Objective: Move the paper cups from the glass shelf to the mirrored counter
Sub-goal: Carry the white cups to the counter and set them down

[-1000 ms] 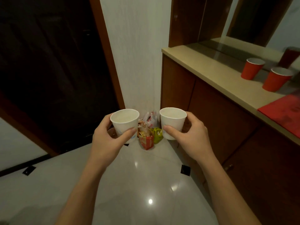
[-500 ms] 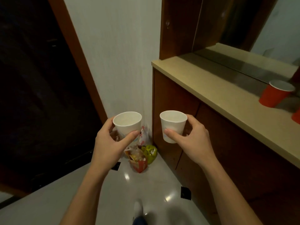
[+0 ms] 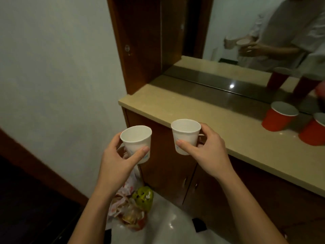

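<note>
I have a white paper cup in each hand, both upright, both in the air short of the counter. My left hand wraps the left cup: thumb across the near side, fingers behind. My right hand pinches the right cup the same way, thumb in front, fingers round the back. The right cup hangs at the counter's front edge, not touching it as far as I can tell. The left cup is off to the left of it, in front of the brown cabinet.

The beige countertop runs off to the right, with the mirror along its back. The stretch right in front of the cups is bare. Further right stand two red cups, upside down, close together, the second cut by the frame edge. The mirror shows both red cups, and my torso and hands with a cup.

A dark wooden frame stands at the counter's left end, against the white wall.

On the glossy floor, in the corner under my left hand, lies a crumpled plastic bag with a yellow-green item beside it. Black diamond inlay tile is near the cabinet base.
</note>
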A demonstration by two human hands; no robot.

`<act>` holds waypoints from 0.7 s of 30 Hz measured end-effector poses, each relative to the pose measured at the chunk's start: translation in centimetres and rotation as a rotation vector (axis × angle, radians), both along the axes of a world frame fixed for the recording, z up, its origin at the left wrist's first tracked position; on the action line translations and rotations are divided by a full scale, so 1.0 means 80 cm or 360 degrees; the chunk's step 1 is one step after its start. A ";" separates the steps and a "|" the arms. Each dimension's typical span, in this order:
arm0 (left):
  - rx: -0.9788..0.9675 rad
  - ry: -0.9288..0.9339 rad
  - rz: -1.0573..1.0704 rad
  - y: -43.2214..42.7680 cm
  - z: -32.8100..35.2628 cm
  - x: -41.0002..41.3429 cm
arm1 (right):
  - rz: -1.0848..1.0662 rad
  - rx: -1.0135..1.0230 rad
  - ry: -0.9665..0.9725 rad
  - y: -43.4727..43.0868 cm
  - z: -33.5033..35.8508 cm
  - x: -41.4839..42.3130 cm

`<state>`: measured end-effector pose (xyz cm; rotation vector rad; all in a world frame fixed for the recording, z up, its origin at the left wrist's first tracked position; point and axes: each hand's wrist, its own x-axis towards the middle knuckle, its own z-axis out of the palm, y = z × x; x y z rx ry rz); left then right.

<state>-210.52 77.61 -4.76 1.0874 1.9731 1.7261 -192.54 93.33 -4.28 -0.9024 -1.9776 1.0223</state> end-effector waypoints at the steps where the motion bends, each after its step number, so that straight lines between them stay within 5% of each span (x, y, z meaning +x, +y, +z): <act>1: 0.0004 -0.0017 -0.0053 0.018 0.000 -0.006 | -0.0062 0.0004 -0.0010 0.011 0.000 0.001; 21: -0.0103 0.0087 -0.0746 0.366 -0.004 0.007 | -0.0715 -0.0151 0.0262 0.215 -0.003 0.072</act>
